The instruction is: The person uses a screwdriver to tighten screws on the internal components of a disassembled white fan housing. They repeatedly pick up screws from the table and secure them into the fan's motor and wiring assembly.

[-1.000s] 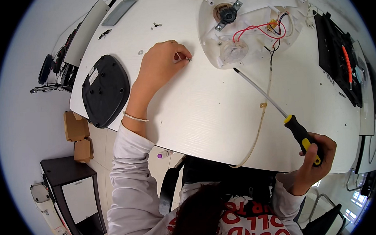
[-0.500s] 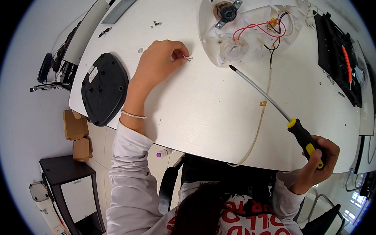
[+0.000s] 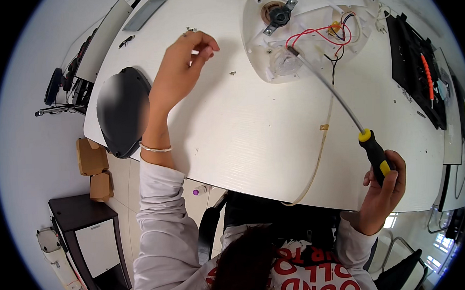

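White housing under a screwdriver tip, one hand gripping, one half open

On a white table (image 3: 232, 134), seen from above, a person's right hand (image 3: 384, 193) is wrapped around the black-and-yellow handle of a long screwdriver (image 3: 366, 136). Its shaft slants up and leftward, the tip over a white plastic housing (image 3: 314, 1) at the table's far side, beside a clear round part (image 3: 285, 63) and red wires (image 3: 318, 32); whether the tip touches anything cannot be told. The housing lies open, showing a dark round component (image 3: 278, 17) with a metal bracket. The left hand (image 3: 181, 67) hovers left of the housing, half open, fingers loosely bent, thumb near the fingertips. Small metal pieces (image 3: 232, 73) lie on the table between that hand and the housing. Left of the left wrist sits a black rounded panel (image 3: 120, 121), partly blurred. At far right, a red-orange tool (image 3: 428, 77) rests on a black tray (image 3: 410, 49).
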Tool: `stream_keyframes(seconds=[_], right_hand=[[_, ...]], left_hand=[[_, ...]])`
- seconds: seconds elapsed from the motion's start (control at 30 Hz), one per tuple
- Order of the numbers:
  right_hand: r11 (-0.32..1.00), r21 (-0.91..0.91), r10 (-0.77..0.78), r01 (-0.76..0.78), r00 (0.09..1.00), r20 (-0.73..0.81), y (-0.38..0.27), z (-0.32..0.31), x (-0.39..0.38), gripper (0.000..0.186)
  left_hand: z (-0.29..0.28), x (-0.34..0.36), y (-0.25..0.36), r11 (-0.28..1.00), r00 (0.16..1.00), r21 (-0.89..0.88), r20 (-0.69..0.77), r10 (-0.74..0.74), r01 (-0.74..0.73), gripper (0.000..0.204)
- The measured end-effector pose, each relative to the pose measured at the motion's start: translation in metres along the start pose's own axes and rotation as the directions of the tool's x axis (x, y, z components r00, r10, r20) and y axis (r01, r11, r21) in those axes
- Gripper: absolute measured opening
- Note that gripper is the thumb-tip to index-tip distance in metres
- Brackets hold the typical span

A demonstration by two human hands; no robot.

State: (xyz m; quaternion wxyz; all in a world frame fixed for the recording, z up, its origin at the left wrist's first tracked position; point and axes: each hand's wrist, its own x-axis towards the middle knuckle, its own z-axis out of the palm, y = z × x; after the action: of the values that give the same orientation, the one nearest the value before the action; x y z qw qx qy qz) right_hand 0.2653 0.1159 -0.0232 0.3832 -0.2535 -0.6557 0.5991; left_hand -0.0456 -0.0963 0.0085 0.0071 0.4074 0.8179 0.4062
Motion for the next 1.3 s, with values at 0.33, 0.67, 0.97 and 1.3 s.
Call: stream_keyframes(seconds=[0.33, 0.67, 0.97, 1.3], right_hand=[[0.981, 0.144, -0.138, 0.127, 0.988, 0.073, 0.009, 0.013, 0.001, 0.047], [0.989, 0.067, -0.143, 0.135, 0.98, 0.141, 0.007, 0.016, 0.001, 0.047], [0.992, 0.043, -0.12, 0.115, 0.981, 0.15, 0.008, 0.016, 0.002, 0.048], [0.991, 0.023, -0.132, 0.13, 0.977, 0.169, 0.009, 0.014, 0.002, 0.042]], left_hand=[[0.004, -0.005, 0.031, 0.709, 0.977, -0.689, -0.212, 0.001, -0.15, 0.014], [0.025, -0.01, 0.037, 0.423, 0.989, -0.902, -0.027, 0.142, -0.086, 0.012], [0.022, -0.014, 0.043, 0.496, 0.992, -0.868, 0.03, 0.124, -0.036, 0.014], [0.021, -0.014, 0.04, 0.519, 0.993, -0.852, -0.011, 0.118, -0.071, 0.012]])
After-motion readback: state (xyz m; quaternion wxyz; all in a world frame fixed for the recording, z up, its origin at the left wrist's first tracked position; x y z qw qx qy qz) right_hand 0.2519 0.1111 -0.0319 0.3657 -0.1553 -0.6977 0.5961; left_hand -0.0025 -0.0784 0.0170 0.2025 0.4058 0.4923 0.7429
